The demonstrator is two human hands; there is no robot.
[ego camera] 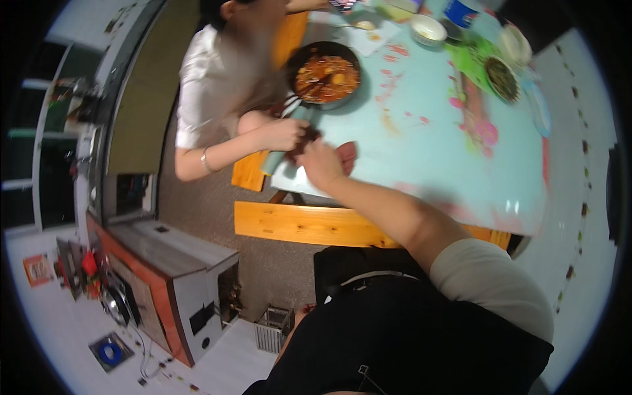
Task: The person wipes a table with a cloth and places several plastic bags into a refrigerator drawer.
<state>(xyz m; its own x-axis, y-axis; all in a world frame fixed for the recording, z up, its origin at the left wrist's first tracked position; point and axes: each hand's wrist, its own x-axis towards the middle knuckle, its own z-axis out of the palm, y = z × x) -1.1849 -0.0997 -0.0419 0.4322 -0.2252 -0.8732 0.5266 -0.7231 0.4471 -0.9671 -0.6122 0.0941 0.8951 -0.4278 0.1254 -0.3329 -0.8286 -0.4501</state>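
Observation:
My right hand [318,160] reaches over the near left corner of the table, its fingers at a small dark, reddish-brown thing [305,140], blurred and mostly covered. Another person's hand [289,134], with a bracelet at the wrist, meets the same thing from the left. Whether my fingers grip it is not clear. Beside my wrist lies a dark red, flat thing [348,154] on the table. My left hand [307,309] is low beside my black top, mostly hidden. Beyond the hands stands a dark pan [359,84] of red, soupy food, with utensils at its near edge.
A wooden bench [316,224] runs along the near edge of the table [419,163]. Another person [202,94] sits at the left. Bowls [428,30], a dish of dark greens [502,79] and a green plastic bag [466,57] stand at the far right. A metal basket [273,331] is on the floor.

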